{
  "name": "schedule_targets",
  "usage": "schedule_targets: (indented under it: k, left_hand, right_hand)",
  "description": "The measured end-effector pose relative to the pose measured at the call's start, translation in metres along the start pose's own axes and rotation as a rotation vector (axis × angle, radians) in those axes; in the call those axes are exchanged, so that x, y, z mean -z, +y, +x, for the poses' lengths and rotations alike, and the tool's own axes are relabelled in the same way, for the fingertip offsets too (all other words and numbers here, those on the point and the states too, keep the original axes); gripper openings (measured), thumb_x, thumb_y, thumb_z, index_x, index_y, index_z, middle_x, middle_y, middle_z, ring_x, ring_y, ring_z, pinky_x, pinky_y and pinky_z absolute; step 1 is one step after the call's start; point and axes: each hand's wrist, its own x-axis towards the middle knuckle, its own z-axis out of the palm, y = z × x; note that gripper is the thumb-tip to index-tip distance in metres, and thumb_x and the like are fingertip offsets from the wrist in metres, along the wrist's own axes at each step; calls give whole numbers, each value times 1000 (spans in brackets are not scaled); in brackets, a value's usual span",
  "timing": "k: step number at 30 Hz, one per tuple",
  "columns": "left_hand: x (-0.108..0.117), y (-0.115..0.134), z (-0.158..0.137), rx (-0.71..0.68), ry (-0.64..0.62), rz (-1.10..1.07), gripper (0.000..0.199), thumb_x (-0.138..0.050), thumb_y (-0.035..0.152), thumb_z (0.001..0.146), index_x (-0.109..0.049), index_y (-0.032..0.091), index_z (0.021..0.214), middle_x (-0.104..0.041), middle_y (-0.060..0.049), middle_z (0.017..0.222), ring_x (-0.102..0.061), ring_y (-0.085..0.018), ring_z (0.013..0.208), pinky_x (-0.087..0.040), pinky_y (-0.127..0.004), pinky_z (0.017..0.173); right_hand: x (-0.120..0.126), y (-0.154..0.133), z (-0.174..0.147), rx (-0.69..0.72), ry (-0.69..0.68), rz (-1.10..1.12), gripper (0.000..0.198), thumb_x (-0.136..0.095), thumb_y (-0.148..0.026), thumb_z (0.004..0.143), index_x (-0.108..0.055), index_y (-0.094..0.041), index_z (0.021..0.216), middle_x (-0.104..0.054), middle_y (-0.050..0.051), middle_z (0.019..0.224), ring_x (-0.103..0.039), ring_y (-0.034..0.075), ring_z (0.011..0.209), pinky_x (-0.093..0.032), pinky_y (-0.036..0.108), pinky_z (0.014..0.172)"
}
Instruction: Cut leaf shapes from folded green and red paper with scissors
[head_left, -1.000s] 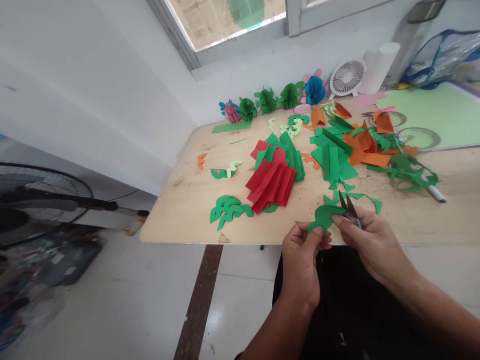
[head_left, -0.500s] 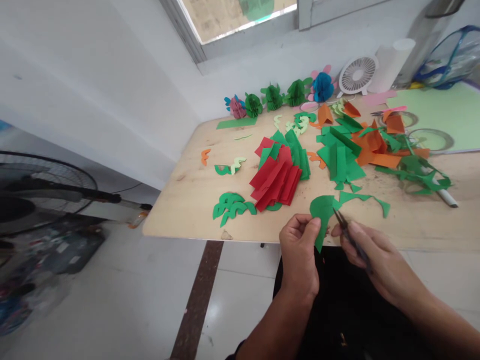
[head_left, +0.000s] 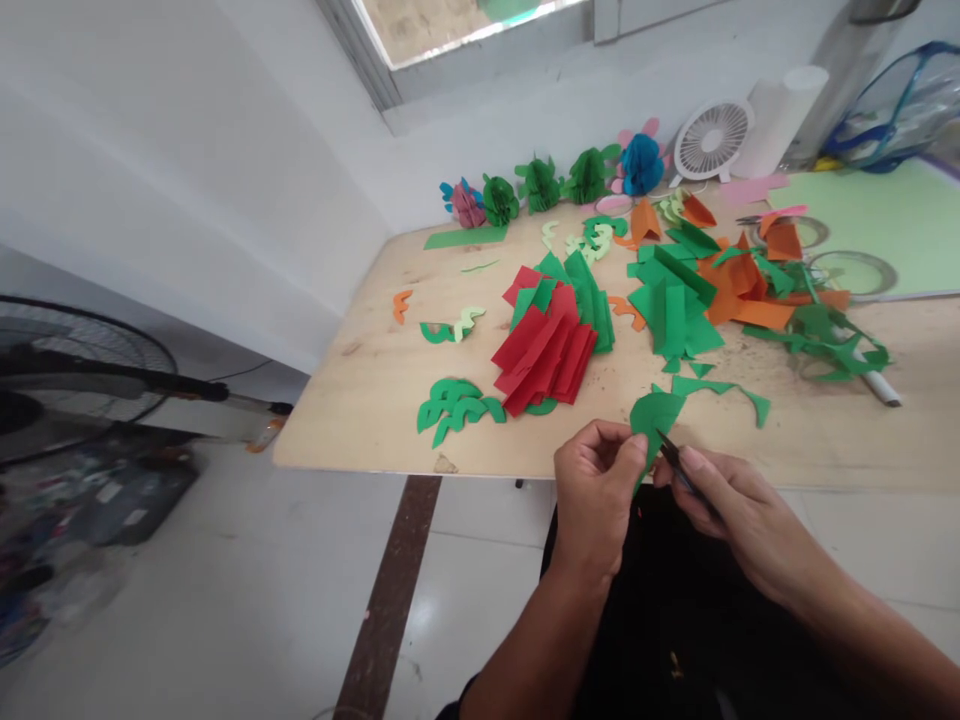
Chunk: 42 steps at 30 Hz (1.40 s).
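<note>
My left hand [head_left: 600,480] pinches a green piece of paper [head_left: 652,415] between thumb and fingers, just over the table's front edge. My right hand [head_left: 731,490] is closed around dark scissors [head_left: 686,472], whose tips meet the paper near its middle; the finger loops are mostly hidden by the hand. Just beyond the paper lies a curved green offcut [head_left: 724,388]. Left of it stands a stack of folded red paper [head_left: 544,350], with folded green paper [head_left: 592,300] behind it. Several green curved cutouts [head_left: 454,405] lie farther left.
Green folded sheets [head_left: 671,310], orange paper [head_left: 739,285] and a marker [head_left: 881,388] are on the right of the wooden table [head_left: 345,400]. Paper pompom figures [head_left: 540,185] and a small white fan [head_left: 712,140] line the wall. A large black fan [head_left: 112,370] stands left.
The green paper has turned in my left hand, and the scissor tips have moved from its right edge in over its middle. The view has shifted slightly.
</note>
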Motion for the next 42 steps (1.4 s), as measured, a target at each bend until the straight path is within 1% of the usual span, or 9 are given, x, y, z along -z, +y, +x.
schedule_targets:
  k: [6,14,21,29,34,40,42]
  left_hand:
    - [0,0,1,-10,-1,4,11,-67,21,71,-60,14,66,-61,1,56,-57,-10,53,-45,-23,59]
    - [0,-1,2,0,5,8,13,-69,22,70,-59,15,65,-61,1,56,-58,-10,53,-45,-22,58]
    - [-3,4,-1,-5,-5,-7,11,-67,20,71,-59,15,64,-59,2,53,-55,-10,51,-45,-23,58]
    - [0,1,2,2,-5,23,12,-68,22,70,-60,15,65,-61,1,56,-57,-10,53,-45,-23,59]
    - [0,1,2,4,15,21,12,-68,22,69,-60,14,66,-61,1,56,-57,-10,54,-45,-23,59]
    - [-1,1,1,17,14,-5,12,-68,23,70,-60,15,66,-60,1,54,-57,-11,52,-46,-24,60]
    - [-1,1,1,16,12,-7,12,-68,22,70,-59,15,65,-61,1,55,-57,-11,53,-46,-24,61]
  right_hand:
    - [1,-2,1,6,-18,-28,46,-44,-58,88,-59,-19,71,-33,-7,48,-25,10,42,-21,25,41]
    - [2,-5,1,8,-28,-72,48,-42,-60,88,-57,-20,67,-31,-6,47,-25,11,43,-20,26,42]
    - [3,-4,1,16,-24,-66,49,-43,-61,88,-59,-19,68,-31,-6,47,-25,10,42,-20,26,41]
    - [0,-7,1,1,-1,-33,49,-47,-62,85,-61,-18,69,-31,-7,46,-25,9,41,-24,24,41]
    - [0,-9,1,19,10,-77,52,-47,-66,83,-60,-19,67,-31,-7,45,-25,10,42,-25,25,41]
    - [3,-6,2,27,-11,-117,52,-45,-65,84,-60,-19,68,-28,-7,48,-24,11,44,-21,25,41]
    - [3,-5,3,34,-6,-128,52,-44,-66,84,-60,-19,67,-27,-7,48,-24,11,44,-22,25,41]
